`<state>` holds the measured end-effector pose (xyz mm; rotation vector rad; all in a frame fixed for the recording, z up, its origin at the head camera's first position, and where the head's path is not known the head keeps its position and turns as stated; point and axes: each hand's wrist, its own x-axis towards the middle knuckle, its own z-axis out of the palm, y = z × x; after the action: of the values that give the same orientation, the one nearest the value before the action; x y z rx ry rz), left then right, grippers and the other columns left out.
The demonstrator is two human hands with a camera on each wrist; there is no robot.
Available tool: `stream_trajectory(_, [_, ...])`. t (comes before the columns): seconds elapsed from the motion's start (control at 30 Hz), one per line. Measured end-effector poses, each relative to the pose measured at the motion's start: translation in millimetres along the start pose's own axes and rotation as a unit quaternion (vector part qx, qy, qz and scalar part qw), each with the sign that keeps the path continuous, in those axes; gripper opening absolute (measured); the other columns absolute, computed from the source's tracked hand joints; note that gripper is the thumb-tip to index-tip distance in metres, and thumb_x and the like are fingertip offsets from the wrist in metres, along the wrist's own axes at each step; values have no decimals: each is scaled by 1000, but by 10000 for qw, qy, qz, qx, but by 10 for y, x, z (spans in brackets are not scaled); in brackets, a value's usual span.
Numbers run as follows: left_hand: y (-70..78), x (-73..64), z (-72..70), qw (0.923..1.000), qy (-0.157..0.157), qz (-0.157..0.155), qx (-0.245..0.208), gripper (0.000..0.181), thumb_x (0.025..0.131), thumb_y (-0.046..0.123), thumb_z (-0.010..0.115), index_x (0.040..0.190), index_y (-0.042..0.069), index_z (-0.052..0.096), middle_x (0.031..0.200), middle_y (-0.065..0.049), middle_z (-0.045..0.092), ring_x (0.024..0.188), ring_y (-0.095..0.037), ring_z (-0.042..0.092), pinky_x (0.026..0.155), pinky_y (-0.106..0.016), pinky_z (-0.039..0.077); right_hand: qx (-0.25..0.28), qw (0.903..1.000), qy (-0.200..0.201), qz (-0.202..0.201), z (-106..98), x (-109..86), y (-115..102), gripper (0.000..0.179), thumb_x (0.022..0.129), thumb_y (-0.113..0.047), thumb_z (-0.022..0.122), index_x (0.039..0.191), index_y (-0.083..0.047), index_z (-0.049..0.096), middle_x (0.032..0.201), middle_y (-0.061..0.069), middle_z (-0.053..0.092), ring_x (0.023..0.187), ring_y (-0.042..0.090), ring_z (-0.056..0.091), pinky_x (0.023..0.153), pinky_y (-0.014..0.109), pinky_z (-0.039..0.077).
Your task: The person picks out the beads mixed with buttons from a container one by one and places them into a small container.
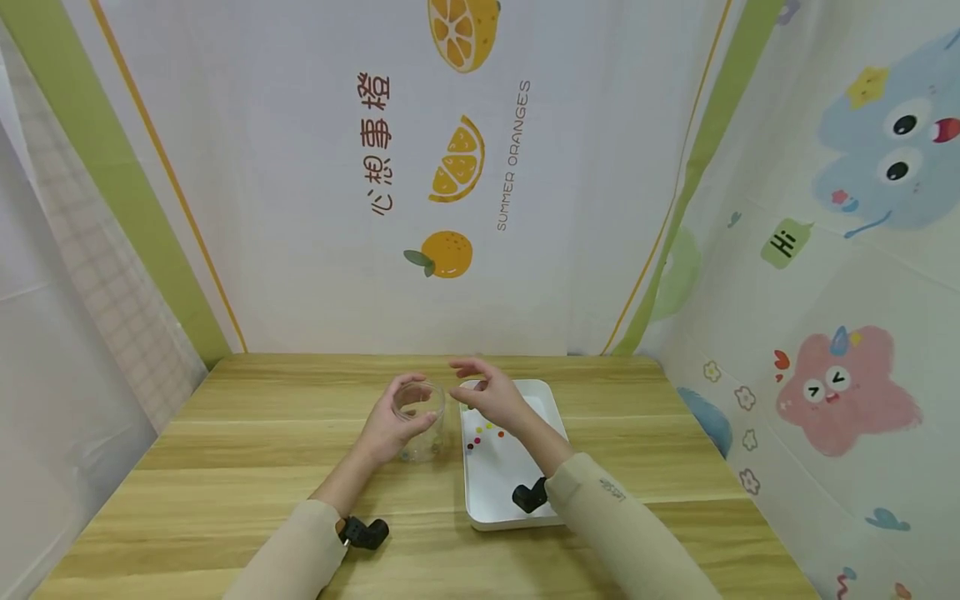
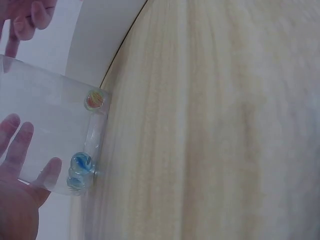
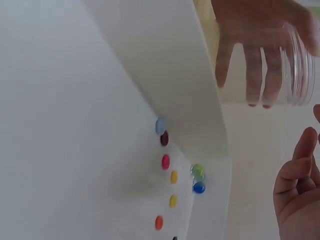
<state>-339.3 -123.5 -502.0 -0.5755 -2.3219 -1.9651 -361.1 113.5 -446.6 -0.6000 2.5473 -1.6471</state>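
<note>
My left hand [image 1: 387, 425] grips a clear jar [image 1: 428, 433] round its upper part, fingers on one side and thumb on the other. The jar stands upright and lidless beside the tray. At its bottom lie a red-and-yellow swirled marble [image 2: 94, 100] and blue swirled marbles [image 2: 80, 163]. Over the far left part of the white tray [image 1: 552, 402] hovers my right hand [image 1: 495, 400], close to the jar's mouth, fingers loosely bent and nothing visible between them. Inside the tray, a green marble [image 3: 198, 171] and a blue marble [image 3: 199, 187] sit near a corner.
Small coloured pellets lie in a loose line in the tray, among them a red one [image 3: 165, 161], a yellow one [image 3: 173, 201] and an orange one [image 3: 159, 222]. The tray has raised walls. Under everything is a wooden table [image 1: 300, 450], with printed curtains [image 1: 315, 275] behind it.
</note>
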Motion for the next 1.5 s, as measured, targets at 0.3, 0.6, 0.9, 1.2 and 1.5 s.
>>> stream_trajectory(0.3, [17, -2, 1, 10000, 17, -32, -53, 69, 97, 11, 81, 156, 12, 45, 151, -29, 60, 146, -43, 55, 124, -69, 40, -59, 9996, 24, 282, -175, -22, 249, 54, 101, -22, 80, 153, -21, 63, 154, 21, 61, 81, 17, 69, 64, 29, 52])
stream_trajectory(0.6, [30, -1, 8, 10000, 92, -31, 4, 72, 95, 9, 81, 157, 7, 44, 149, -29, 62, 144, -43, 56, 122, -68, 42, -403, 9970, -78, 660, -281, -51, 389, 55, 101, -20, 79, 153, -19, 62, 153, 19, 62, 91, 30, 74, 77, 45, 64])
stream_trajectory(0.9, [40, -5, 1, 10000, 59, -43, -6, 69, 96, 10, 80, 156, 10, 44, 150, -29, 61, 145, -43, 56, 123, -69, 41, -1011, 9910, -155, 866, -295, -31, 494, 56, 97, -23, 83, 149, -15, 65, 148, 16, 67, 111, 27, 67, 93, 43, 59])
stream_trajectory(1.2, [43, -8, 2, 10000, 72, -19, 31, 68, 96, 10, 80, 155, 12, 46, 150, -30, 61, 144, -43, 56, 121, -68, 43, -1680, 9817, -216, 866, -234, 20, 554, 51, 95, -23, 84, 144, -16, 69, 145, 12, 67, 123, 30, 64, 106, 49, 57])
stream_trajectory(1.5, [44, -10, 5, 10000, 75, -62, -4, 69, 96, 9, 80, 155, 12, 46, 151, -32, 60, 144, -43, 56, 122, -68, 43, -2927, 9538, -444, 515, -142, 106, 607, 45, 97, -25, 80, 140, -16, 70, 143, 14, 66, 132, 33, 62, 113, 50, 53])
